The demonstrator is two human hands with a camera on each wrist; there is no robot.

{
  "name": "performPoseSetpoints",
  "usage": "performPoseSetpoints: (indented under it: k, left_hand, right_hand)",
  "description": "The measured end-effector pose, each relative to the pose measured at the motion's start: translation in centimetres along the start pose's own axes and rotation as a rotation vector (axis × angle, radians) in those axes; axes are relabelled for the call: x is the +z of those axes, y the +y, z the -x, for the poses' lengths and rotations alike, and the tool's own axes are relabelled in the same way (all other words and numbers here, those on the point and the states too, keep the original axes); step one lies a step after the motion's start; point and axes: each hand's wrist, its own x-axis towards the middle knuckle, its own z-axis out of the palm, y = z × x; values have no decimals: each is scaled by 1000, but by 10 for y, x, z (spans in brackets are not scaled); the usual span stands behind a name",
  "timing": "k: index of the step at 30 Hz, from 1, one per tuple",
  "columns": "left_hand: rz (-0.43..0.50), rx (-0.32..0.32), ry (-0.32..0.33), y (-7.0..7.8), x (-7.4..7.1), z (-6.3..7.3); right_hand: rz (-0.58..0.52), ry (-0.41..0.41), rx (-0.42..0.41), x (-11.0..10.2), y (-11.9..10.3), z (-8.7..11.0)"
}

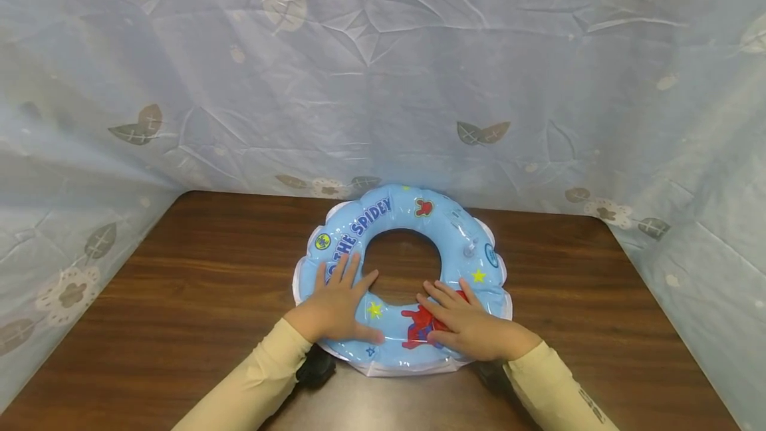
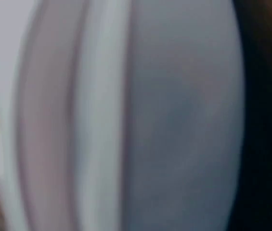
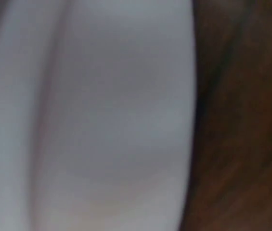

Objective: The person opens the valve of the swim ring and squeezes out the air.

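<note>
A light-blue inflatable swim ring lies flat on the brown table in the head view, puffed up, with a white scalloped edge, printed lettering, yellow stars and a red figure. My left hand rests on its left front part with fingers spread. On the right front part lies my right hand, its fingers extended over the red figure. A clear valve shows on the ring's right side. Both wrist views are filled by the blurred pale side of the ring, close up; brown table shows beside the ring in the right one.
The wood-grain table extends on both sides of the ring. Behind it and at both sides hangs a pale blue-grey cloth with leaf and flower prints. The ring's far edge lies close to the back cloth.
</note>
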Motion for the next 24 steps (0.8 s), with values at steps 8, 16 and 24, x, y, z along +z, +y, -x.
performPoseSetpoints:
  k: [8, 16, 24]
  left_hand:
    - [-72, 142, 124, 10, -2, 4]
    - [-126, 440, 64, 24, -5, 12]
    - [-43, 395, -23, 22, -7, 12]
  right_hand:
    - [106, 21, 53, -2, -12, 1]
    - [190, 54, 63, -1, -18, 0]
    - [165, 48, 65, -3, -16, 0]
